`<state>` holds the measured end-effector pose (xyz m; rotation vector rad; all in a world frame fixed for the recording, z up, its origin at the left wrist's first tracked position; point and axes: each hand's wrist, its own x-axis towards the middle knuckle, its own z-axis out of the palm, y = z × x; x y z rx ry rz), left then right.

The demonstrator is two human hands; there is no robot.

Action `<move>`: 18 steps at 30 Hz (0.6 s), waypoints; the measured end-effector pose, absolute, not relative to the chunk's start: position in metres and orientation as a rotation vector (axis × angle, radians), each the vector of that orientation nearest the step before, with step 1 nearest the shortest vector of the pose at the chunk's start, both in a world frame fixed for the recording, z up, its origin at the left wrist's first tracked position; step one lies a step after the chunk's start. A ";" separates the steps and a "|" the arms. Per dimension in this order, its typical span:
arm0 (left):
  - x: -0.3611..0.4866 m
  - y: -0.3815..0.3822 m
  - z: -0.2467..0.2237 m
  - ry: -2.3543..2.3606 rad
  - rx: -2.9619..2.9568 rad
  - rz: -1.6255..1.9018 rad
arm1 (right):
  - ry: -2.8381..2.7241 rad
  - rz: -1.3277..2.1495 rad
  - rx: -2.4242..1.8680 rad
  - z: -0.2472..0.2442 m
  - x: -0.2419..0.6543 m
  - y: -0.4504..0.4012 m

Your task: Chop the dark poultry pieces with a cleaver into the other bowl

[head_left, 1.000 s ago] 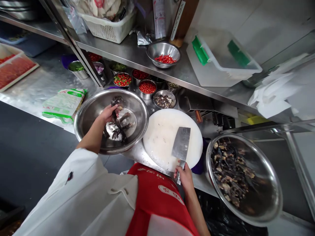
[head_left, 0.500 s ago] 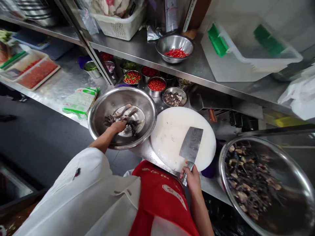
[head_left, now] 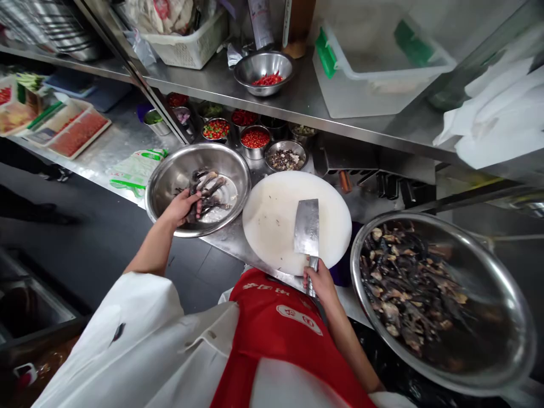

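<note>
My left hand [head_left: 183,207] is over the near side of a wide steel bowl [head_left: 155,195], its fingers curled round dark, slim animal pieces [head_left: 196,198]. Whether these are fish or some other meat is unclear. More such pieces [head_left: 212,184], some with pale flesh, lie in the bowl under and beyond the fingers. My right hand [head_left: 322,279] grips the handle of a cleaver [head_left: 306,226]. The broad blade lies over a round white cutting board [head_left: 267,209], pointing away from me. Small dark scraps dot the board's surface.
On the right stands a large steel basin [head_left: 488,294] of chopped dark pieces. Behind the board are several small steel bowls, one of chopped red chilli [head_left: 255,137]. A shelf [head_left: 297,107] above carries a chilli bowl [head_left: 264,73] and a plastic bin [head_left: 361,90]. A green-white packet [head_left: 138,167] lies left.
My left hand has come up and back towards the bowl's near rim, holding dark pieces. The right hand still holds the cleaver over the board. The view has shifted to the right.
</note>
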<state>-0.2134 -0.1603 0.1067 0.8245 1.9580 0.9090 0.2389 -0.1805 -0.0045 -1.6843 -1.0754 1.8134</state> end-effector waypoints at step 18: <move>0.004 -0.148 0.060 1.463 0.866 0.666 | -1.878 1.359 -1.601 0.036 0.276 -0.162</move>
